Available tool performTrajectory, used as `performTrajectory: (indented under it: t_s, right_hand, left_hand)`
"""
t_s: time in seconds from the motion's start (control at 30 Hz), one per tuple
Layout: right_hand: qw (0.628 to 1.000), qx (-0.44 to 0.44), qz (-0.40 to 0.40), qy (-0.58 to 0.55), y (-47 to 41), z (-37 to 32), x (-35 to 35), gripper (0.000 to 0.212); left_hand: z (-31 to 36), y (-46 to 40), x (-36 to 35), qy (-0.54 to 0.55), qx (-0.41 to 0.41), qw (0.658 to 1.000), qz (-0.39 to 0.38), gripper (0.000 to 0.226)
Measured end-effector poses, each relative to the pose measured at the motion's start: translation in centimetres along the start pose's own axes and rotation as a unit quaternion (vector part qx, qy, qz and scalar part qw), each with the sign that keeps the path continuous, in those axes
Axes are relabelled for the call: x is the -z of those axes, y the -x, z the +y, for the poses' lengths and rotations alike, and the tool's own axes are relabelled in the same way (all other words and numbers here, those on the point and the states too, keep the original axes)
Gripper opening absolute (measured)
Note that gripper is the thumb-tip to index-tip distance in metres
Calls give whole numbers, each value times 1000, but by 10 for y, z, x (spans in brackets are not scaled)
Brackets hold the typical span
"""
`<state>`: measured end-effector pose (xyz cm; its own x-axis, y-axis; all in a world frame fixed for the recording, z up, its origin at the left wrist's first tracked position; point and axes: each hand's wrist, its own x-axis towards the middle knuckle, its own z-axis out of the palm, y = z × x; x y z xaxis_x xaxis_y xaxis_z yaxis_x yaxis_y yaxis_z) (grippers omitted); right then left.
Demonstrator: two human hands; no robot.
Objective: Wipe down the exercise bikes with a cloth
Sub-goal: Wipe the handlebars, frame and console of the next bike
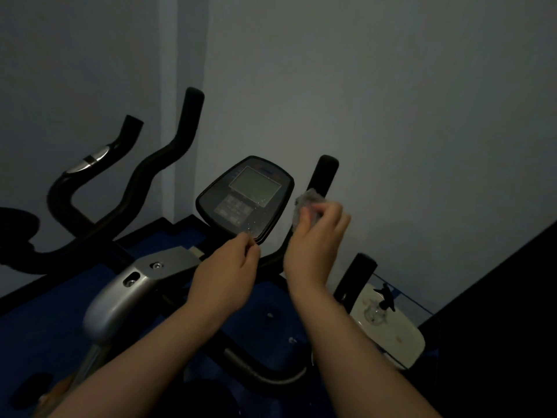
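Observation:
An exercise bike stands in front of me in dim light, with a black console [244, 197] and grey screen in the middle. My left hand [224, 273] pinches the console's lower edge. My right hand [315, 239] is closed on a crumpled grey cloth [306, 203], which presses against the black right handlebar [322, 176]. The bike's grey frame housing [126, 294] lies below my left forearm.
A second bike's black handlebars [162, 158] rise at the left. A spray bottle [379, 306] rests on a white surface [401, 339] at the lower right. Blue floor [36, 327] lies below, a pale wall behind, a dark mass at the far right.

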<state>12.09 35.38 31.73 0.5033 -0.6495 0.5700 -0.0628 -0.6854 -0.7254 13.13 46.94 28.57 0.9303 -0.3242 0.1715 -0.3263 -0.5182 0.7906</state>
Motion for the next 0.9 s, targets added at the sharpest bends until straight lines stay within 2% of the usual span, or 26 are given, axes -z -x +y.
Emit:
performTrajectory:
  t_s: [0.07, 0.17, 0.27, 0.33, 0.43, 0.57, 0.73, 0.83, 0.9]
  right_hand:
    - [999, -2, -36, 5, 18, 7, 2, 10]
    - [994, -24, -87, -67, 15, 9, 21, 10]
    - [989, 12, 10, -147, -19, -10, 29, 8]
    - [981, 13, 44, -188, -43, -21, 19, 17]
    - [986, 14, 46, -162, -45, -15, -1, 32]
    - [988, -84, 20, -124, 0, 13, -2, 33]
    - [979, -73, 81, -173, -61, -16, 8, 31]
    - [984, -95, 62, -135, -39, -8, -8, 33]
    - [987, -109, 20, -113, -4, 5, -4, 31]
  left_hand:
    - [0, 1, 0, -8, -2, 1000, 5, 25]
    - [0, 2, 0, -20, -17, 1000, 8, 28]
    - [0, 2, 0, -25, -15, 1000, 9, 31]
    - [0, 2, 0, -29, -12, 999, 15, 31]
    - [1, 3, 2, -30, -10, 999, 22, 30]
    - [1, 4, 0, -27, -11, 999, 33, 29]
    - [1, 3, -1, -37, -10, 999, 31, 28]
    - [1, 3, 0, -37, -10, 999, 35, 27]
    - [1, 3, 0, -36, -12, 999, 33, 27]
